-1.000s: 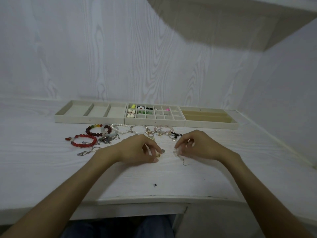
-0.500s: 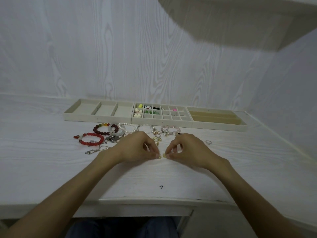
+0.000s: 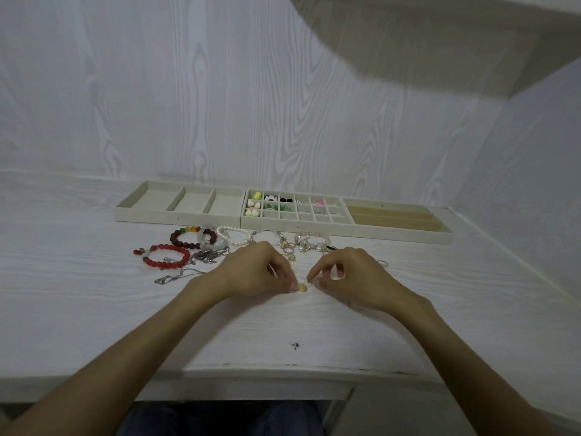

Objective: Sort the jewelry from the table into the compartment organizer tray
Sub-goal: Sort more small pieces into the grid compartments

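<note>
The compartment organizer tray (image 3: pixel 314 227) stands at the back of the table, several of its small cells holding coloured earrings. My left hand (image 3: pixel 254 272) and my right hand (image 3: pixel 352 278) meet on the table in front of it, fingers curled. Between their thumb and finger tips lies a small gold earring (image 3: pixel 302 287), pinched from both sides. Loose jewelry lies behind the hands: a red bead bracelet (image 3: pixel 166 256), a dark red bracelet (image 3: pixel 187 238), a pearl bracelet (image 3: pixel 235 236), a pink bead bracelet (image 3: pixel 312 242), a silver chain (image 3: pixel 176 276) and a ring (image 3: pixel 383 263).
A tray with three wide compartments (image 3: pixel 147 212) adjoins the organizer on the left, and a tray with long slots (image 3: pixel 399 229) on the right. Walls close in behind and to the right. The table's front edge (image 3: pixel 283 371) is near me.
My right hand moved left to meet my left hand at the gold earring. The hands have since stayed together, fingertips working at the piece. The view shifted slightly.
</note>
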A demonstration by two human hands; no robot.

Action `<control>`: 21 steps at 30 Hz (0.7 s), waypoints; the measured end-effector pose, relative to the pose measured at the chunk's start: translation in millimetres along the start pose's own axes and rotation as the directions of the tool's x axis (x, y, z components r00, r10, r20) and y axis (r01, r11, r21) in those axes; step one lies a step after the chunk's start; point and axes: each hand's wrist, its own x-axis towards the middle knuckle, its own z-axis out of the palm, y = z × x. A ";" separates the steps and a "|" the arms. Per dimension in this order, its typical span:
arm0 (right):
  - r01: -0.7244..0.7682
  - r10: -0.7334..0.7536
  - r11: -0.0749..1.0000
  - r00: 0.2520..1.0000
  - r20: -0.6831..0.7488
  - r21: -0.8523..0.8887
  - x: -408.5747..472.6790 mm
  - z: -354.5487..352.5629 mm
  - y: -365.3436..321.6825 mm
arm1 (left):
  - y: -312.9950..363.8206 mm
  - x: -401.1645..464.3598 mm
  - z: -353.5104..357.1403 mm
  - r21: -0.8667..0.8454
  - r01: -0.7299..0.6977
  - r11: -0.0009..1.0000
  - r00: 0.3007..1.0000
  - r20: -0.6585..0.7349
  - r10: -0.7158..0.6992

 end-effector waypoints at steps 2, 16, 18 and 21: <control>-0.006 0.006 1.000 1.000 -0.018 0.025 -1.3 -0.1 -0.2 | 3.2 -1.8 -4.2 -0.183 0.025 0.983 0.999 -0.027 -0.030; -0.080 0.213 0.701 0.972 -0.102 0.708 2.2 -14.0 -34.7 | 26.3 -10.0 -31.1 -0.829 0.407 0.384 0.905 0.307 -0.296; -0.062 0.206 0.719 0.970 -0.127 0.692 1.8 -13.5 -35.9 | 24.4 -9.8 -31.1 -0.819 0.416 0.395 0.903 0.318 -0.290; 0.005 0.149 0.782 0.970 -0.194 0.624 6.2 -10.9 -35.4 | 23.3 -5.6 -31.7 -0.799 0.430 0.421 0.898 0.328 -0.295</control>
